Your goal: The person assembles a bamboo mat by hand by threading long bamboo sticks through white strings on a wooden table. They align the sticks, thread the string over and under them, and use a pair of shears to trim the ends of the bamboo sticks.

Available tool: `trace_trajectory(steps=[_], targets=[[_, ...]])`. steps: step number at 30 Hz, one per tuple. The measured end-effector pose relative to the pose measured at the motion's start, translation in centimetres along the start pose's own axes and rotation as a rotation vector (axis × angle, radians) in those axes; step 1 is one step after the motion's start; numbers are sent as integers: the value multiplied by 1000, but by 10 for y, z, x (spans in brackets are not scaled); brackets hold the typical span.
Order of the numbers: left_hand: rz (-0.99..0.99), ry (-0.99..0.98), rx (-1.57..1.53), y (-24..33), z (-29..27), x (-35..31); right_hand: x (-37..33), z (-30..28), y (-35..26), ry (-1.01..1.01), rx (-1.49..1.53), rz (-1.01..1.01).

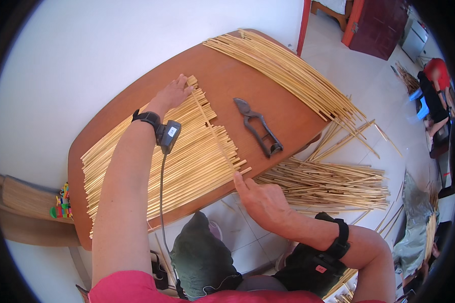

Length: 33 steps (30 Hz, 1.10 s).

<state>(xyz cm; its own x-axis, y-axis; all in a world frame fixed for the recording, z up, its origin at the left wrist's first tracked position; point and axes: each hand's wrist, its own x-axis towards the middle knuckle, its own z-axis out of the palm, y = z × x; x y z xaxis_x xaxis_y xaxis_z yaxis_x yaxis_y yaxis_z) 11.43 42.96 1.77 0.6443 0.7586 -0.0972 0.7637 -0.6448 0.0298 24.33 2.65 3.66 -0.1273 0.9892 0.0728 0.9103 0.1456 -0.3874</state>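
A row of cut yellow reed stalks lies side by side on the brown table, their right ends uneven. Across those ends runs a thin stick. At its far end, my left hand has thumb and fingers about the stick, close to the stalks' tips. My right hand pinches the near end at the table's front edge, thumb and index finger together. Pruning shears with dark handles lie to the right of the stick, touched by neither hand.
Longer stalks are stacked along the table's far right side, some overhanging. Below its edge, a big heap of stalks lies on the floor. Colourful plastic pieces sit at left. Another person sits at far right.
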Motion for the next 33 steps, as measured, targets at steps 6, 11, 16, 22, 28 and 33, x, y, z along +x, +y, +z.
trace_trajectory(steps=[6,11,16,22,28,33], targets=[[-40,-9,-1,-2,0,1,-1,-3,0,16,5,-20],[-8,38,-1,-6,1,6,0,-3,5,10,-45,-79],[-25,2,-2,-4,-3,6,-1,-2,6,23,-56,-86],[-44,13,61,6,-6,-4,-1,-3,5,-2,-75,-97],[-108,-77,23,14,-17,-10,0,-3,6,-18,-38,-89],[-118,-80,15,16,-19,-9,1,-3,7,-40,-1,-75]])
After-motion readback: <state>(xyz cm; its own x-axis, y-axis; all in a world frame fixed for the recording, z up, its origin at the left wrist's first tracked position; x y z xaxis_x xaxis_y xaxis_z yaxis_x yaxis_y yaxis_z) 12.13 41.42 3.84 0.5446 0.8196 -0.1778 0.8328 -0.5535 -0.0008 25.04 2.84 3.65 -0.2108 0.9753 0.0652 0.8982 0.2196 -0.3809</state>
